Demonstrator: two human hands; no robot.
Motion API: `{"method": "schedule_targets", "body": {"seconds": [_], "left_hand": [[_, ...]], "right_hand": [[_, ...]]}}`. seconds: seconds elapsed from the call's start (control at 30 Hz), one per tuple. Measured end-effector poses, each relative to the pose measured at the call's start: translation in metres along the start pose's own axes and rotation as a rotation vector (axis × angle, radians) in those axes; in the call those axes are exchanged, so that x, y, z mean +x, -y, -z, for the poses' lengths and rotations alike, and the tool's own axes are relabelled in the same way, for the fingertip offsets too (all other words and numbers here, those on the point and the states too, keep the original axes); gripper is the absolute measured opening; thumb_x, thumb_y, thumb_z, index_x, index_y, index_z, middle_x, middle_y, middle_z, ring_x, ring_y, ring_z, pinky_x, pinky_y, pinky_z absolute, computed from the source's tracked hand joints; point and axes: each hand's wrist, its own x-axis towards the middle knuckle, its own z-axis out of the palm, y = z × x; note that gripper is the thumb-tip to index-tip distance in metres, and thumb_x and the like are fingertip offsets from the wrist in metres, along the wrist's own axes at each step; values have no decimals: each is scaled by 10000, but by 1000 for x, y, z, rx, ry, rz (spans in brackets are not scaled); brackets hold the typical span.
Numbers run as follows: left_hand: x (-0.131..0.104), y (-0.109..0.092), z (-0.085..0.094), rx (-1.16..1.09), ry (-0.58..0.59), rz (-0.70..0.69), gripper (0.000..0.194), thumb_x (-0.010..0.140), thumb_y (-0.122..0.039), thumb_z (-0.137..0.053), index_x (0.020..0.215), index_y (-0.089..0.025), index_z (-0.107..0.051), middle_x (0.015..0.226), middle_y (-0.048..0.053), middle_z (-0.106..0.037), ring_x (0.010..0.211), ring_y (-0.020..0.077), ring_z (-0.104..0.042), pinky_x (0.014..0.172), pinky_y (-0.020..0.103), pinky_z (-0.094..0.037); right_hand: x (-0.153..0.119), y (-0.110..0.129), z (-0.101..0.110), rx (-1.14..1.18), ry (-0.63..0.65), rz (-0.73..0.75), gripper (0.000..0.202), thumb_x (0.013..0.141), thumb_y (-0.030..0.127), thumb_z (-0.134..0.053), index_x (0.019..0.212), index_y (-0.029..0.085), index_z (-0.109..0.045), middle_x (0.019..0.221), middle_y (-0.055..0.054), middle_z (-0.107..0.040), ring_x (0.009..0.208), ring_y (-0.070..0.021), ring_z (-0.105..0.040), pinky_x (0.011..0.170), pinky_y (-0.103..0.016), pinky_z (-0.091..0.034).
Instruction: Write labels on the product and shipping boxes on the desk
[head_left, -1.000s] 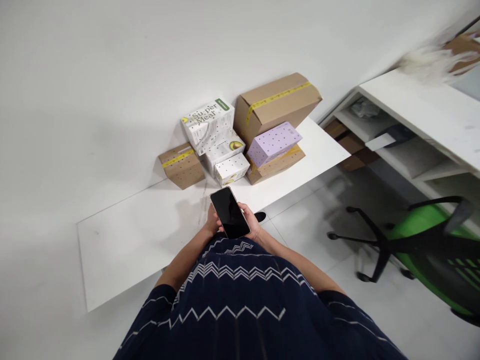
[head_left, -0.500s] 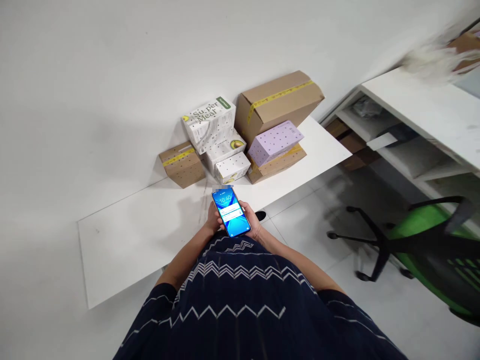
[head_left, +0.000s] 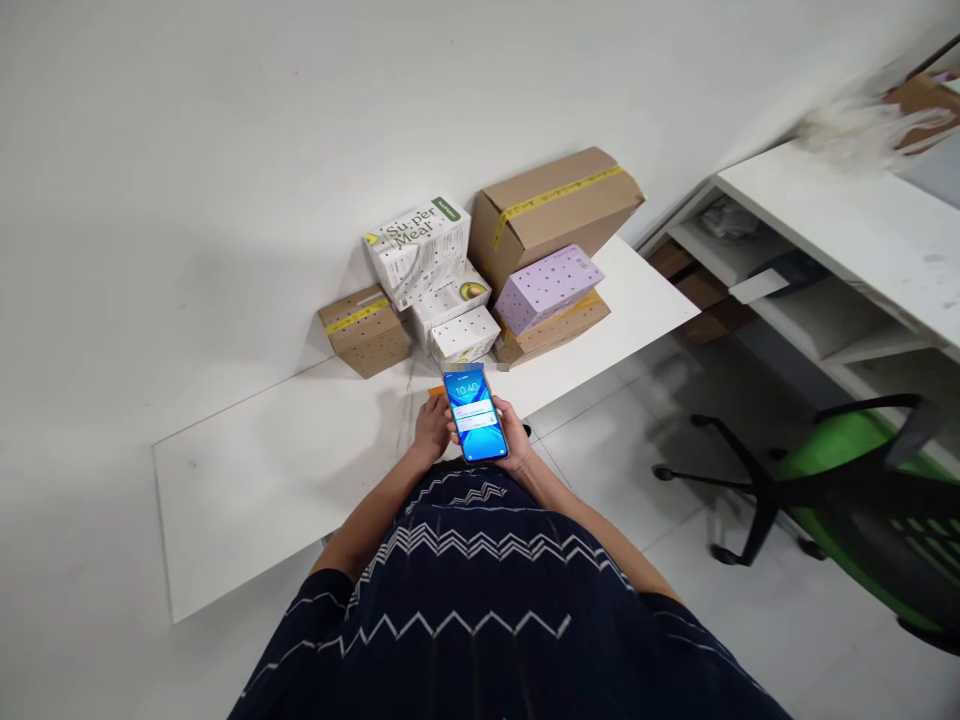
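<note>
At the white table point(head_left: 247, 480), the right hand point(head_left: 515, 435) wraps its fingers round a lit phone point(head_left: 477, 415). The left hand point(head_left: 431, 430) curls just beside, near an orange item point(head_left: 436, 391), hold unclear. The phone is probably light, stiff, slippery, fragile; grip its long edges.

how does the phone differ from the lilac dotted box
The smartphone is held in the right hand, while the lilac dotted box rests on a brown box. The smartphone is a thin slab; the lilac dotted box is much thicker. The smartphone's screen glows blue, whereas the lilac dotted box is pale with dark dots. Both are rectangular.
</note>
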Motion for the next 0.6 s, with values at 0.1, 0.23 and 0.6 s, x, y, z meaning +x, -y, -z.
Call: {"method": "schedule_targets", "body": {"seconds": [0.1,0.23,0.6], "left_hand": [[0,-5,7,43,52,-34,359,945,-178,-465,1264,-199,-626,1293,138,-613,1165,288,-531,977,427,-449],[1,-8,14,91,93,-48,398,961,-175,-427,1316,-202,-604,1355,148,-575,1201,295,-519,1038,439,-412],[-2,-17,26,196,78,13,368,951,-263,-511,1297,-245,-633,1428,154,-499,1299,344,-432,1069,521,-390]], "right_hand": [[1,12,20,-56,-179,215,499,928,536,-434,1204,158,-605,1012,-127,-749,877,-265,-718,747,-420,-608],[5,27,60,-424,-673,411,462,878,509,-533,1219,204,-595,944,-53,-709,767,-198,-677,677,-324,-574],[36,18,109,-2028,-1029,87,648,915,426,-555,1514,211,-430,1374,-206,-505,1200,-354,-520,997,-455,-398]]}}
